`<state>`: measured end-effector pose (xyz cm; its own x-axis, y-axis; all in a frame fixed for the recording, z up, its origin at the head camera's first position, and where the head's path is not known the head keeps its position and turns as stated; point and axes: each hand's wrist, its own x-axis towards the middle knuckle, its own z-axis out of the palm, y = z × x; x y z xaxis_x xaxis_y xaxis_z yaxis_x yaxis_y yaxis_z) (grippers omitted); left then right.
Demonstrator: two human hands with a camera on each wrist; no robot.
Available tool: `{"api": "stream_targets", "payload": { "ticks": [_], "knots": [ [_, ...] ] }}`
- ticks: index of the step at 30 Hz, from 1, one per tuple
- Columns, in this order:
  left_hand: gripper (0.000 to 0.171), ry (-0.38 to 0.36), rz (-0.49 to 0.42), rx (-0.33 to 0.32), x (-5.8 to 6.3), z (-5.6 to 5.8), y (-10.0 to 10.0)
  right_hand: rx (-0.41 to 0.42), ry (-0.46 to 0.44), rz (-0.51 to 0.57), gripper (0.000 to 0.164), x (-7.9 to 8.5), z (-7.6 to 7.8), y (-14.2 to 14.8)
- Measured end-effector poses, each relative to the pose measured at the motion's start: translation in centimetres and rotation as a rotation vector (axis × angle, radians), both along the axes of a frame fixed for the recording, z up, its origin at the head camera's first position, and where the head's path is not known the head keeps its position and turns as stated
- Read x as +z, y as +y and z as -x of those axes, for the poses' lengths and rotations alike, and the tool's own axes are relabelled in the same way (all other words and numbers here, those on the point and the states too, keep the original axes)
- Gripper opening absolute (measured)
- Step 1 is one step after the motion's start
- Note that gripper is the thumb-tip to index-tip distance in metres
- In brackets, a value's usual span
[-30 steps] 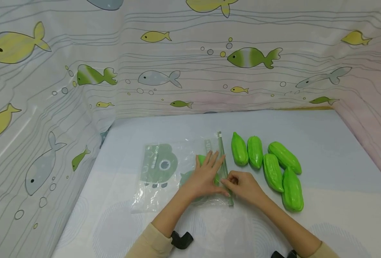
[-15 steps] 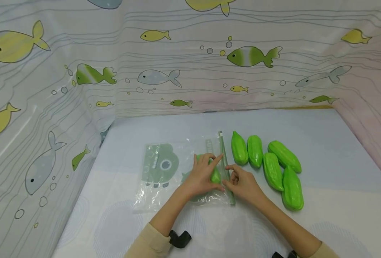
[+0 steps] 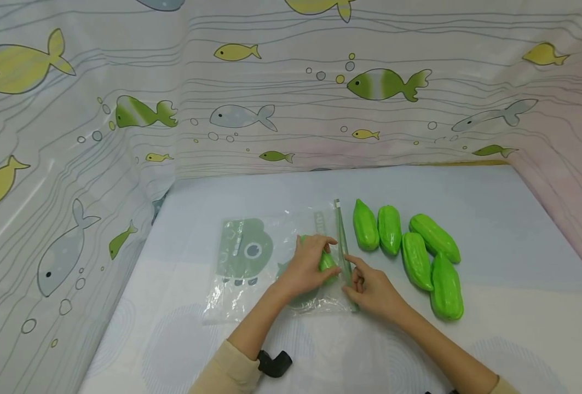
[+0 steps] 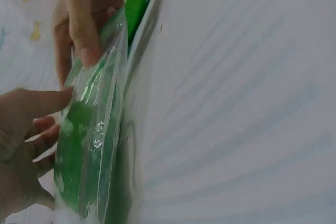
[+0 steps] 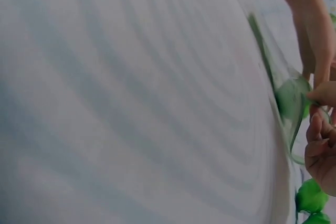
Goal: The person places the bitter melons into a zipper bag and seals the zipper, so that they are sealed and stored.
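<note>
A clear zip bag (image 3: 251, 298) printed with pale green cartoon shapes lies flat, its green zip strip (image 3: 340, 224) on the right side. Inside it is a glossy bright green, long, vegetable-shaped piece (image 3: 327, 261). My left hand (image 3: 303, 268) arches over this piece, thumb and fingers curved round it through the film and tips close to the strip. My right hand (image 3: 376, 290) pinches the bag's opening edge between thumb and forefinger, as the right wrist view shows at the fingers (image 5: 315, 124). Part of the piece is hidden under my left hand.
Several more green pieces (image 3: 416, 261) lie on the white table (image 3: 512, 246) right of the bag, beyond my right hand. A fish-print curtain (image 3: 310, 98) closes in the back and sides. Black wrist-worn gear (image 3: 275, 364) shows at my left sleeve.
My left hand's spread fingers have drawn in and curled over the piece in the bag. My right hand's forefinger has stretched forward along the zip strip.
</note>
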<state>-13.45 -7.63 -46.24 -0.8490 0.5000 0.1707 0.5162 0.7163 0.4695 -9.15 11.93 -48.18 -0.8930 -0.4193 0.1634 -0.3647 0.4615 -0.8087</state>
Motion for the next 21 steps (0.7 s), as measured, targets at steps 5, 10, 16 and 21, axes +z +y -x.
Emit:
{"api": "stream_targets", "payload": {
  "ticks": [5,10,16,21],
  "knots": [
    [0.054,0.035,0.09,-0.001,0.33,-0.28,0.41,0.006,0.044,0.007,0.062,0.12,-0.14,-0.34],
    [0.061,0.032,0.051,0.023,0.34,-0.21,0.54,0.011,0.122,-0.004,0.064,0.01,-0.25,-0.48],
    [0.068,-0.004,0.003,-0.007,0.2,0.1,0.35,0.048,0.152,0.009,0.065,-0.2,-0.31,-0.47],
    [0.051,-0.035,0.007,-0.005,0.18,0.2,0.29,0.066,0.124,-0.002,0.066,-0.01,-0.35,-0.33]
  ]
}}
